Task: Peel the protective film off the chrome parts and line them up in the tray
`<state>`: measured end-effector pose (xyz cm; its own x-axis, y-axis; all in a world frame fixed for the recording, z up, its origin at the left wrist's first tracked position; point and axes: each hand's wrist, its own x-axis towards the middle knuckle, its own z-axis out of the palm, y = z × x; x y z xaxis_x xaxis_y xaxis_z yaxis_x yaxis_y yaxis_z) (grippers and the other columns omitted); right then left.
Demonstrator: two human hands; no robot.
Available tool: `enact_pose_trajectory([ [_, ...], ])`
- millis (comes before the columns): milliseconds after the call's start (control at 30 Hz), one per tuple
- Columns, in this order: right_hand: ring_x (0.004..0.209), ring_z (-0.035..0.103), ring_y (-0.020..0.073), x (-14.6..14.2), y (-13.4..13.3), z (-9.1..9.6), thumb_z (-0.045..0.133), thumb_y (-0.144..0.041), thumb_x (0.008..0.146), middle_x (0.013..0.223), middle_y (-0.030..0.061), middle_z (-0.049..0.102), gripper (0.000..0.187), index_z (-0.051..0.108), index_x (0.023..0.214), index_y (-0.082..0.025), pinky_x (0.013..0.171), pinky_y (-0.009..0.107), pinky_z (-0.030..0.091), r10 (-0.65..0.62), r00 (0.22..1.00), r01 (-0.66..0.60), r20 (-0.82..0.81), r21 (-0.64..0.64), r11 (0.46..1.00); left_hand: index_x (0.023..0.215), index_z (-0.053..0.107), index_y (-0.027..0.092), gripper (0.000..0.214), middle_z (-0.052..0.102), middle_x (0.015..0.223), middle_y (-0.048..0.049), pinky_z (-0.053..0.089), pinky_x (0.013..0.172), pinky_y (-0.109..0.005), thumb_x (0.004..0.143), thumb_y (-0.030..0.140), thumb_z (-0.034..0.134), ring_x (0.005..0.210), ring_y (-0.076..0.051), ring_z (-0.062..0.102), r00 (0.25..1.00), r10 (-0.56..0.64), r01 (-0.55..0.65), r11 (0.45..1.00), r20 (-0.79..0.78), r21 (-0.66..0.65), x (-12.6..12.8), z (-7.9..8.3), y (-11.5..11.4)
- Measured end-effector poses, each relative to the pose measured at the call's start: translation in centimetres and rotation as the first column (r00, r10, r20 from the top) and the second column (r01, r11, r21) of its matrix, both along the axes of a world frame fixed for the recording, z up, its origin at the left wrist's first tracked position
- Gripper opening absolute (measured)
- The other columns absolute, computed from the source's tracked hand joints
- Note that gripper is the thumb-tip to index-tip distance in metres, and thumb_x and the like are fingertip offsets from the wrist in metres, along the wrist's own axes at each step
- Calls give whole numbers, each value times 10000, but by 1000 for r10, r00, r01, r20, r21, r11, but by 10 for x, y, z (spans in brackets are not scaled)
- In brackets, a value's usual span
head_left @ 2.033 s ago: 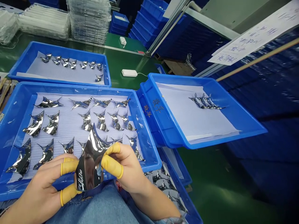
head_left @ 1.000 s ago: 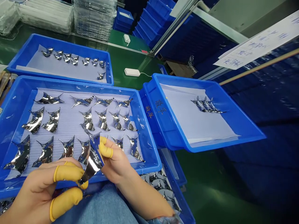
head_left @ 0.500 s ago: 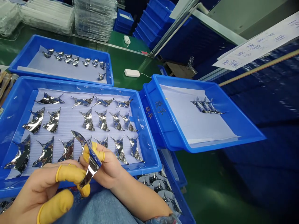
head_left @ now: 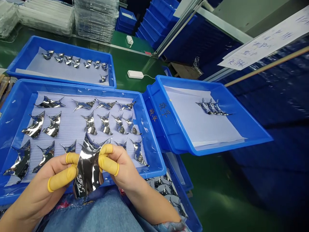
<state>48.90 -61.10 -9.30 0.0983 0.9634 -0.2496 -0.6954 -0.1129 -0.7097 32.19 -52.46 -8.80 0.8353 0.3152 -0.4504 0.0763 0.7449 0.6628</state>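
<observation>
Both hands hold one shiny chrome curved part (head_left: 87, 170) with script lettering near its lower end, just above my lap. My left hand (head_left: 51, 183) pinches its left edge with fingers in yellow finger cots. My right hand (head_left: 118, 167) pinches its right edge, also in yellow cots. The part's broad mirrored face is turned toward me. Behind the hands lies a blue tray (head_left: 147, 141) lined with white sheet and holding several like chrome parts in rows.
A second blue tray (head_left: 108, 69) with a few small chrome parts lies farther back. A tilted blue tray (head_left: 241, 135) at the right holds a small cluster. Another tray of parts (head_left: 173, 199) sits low by my right forearm. Stacked clear trays (head_left: 96, 19) stand behind.
The chrome part was turned edge-on between the fingers, and now its broad face is toward me again. Both hands have kept hold of it and shifted slightly.
</observation>
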Motion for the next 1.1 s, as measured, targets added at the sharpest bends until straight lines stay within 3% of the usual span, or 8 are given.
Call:
enact_pose_trajectory([
  [133,414,538,67,0,1,2,803,-402,722,549,-67,573,311,596,693,-171,422,193,439,37,999,-37,-23,-1,999,870,767,229,248,718,761,-24,521,661,-215,747,444,781,688,-142,604,1000,28,-30,990,-13,-139,4,3,-2],
  [300,406,550,68,-1,2,9,802,-388,722,524,-76,567,299,597,687,-173,418,189,418,59,998,-59,5,-18,998,732,759,212,298,692,684,-8,519,644,-207,636,477,852,658,-139,601,987,140,-150,980,-83,-128,11,14,-7],
  [500,437,509,43,0,2,15,829,-411,684,525,-66,584,330,626,693,-152,458,179,403,86,996,-85,18,-41,996,876,770,211,228,708,727,-31,532,664,-246,782,418,757,677,-158,630,1000,2,1,993,29,-122,0,-5,1],
  [733,458,536,53,-3,3,19,840,-477,646,526,-46,612,392,646,693,-140,493,187,417,154,988,-153,4,-77,985,811,753,191,195,708,613,-21,535,609,-215,742,365,804,596,-152,662,1000,24,-20,981,18,-194,2,-14,-5],
  [933,485,550,64,-4,3,22,815,-474,684,560,-40,627,369,664,736,-141,513,203,422,160,987,-161,-13,-63,985,851,752,190,218,720,631,-41,527,522,-220,743,374,799,602,-189,687,998,48,-43,986,27,-162,-1,-20,-5],
  [1100,498,516,59,-2,2,19,832,-416,670,590,-47,615,312,661,728,-162,498,198,408,99,995,-97,29,-55,994,825,783,203,251,748,694,-36,559,559,-235,695,412,830,591,-171,673,988,157,-157,988,9,-12,1,-7,-6],
])
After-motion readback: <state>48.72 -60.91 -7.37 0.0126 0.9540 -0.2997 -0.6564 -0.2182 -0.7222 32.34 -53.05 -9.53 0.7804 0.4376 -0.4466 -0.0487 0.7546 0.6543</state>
